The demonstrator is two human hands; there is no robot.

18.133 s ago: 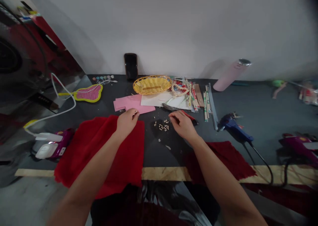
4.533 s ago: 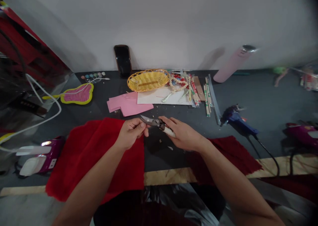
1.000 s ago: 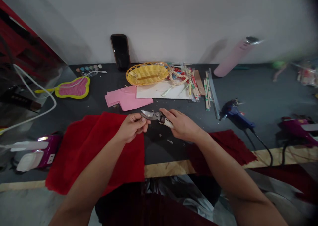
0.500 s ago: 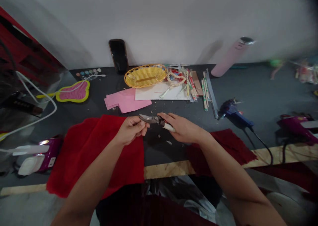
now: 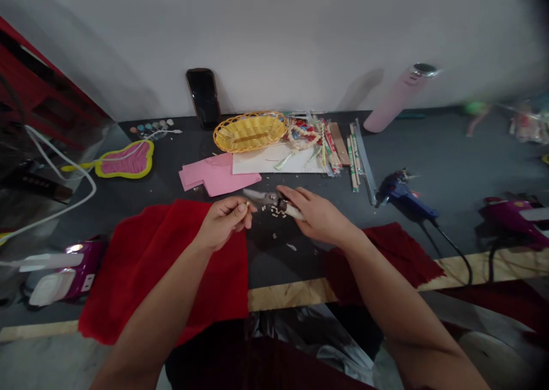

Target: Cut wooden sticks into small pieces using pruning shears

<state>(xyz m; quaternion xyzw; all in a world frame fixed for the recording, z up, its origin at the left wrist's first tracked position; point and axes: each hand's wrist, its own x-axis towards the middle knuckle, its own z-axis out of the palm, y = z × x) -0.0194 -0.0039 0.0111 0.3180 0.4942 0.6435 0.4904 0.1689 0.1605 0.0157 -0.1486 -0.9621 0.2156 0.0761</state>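
Left forearm (image 5: 150,304) and right forearm (image 5: 398,293): bare skin, slim, entering frame at 7 and 5 o'clock. Left hand (image 5: 223,223) and right hand (image 5: 319,215): ungloved. Dark maroon clothing (image 5: 266,370) at 6 o'clock.

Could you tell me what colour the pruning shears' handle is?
The steel pruning shears' handle is off-white, seen in the head view.

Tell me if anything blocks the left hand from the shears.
Nothing visible does: the left hand sits just beside the tips of the shears, which the right hand holds. Small pale bits lie below the blades, outside that gap.
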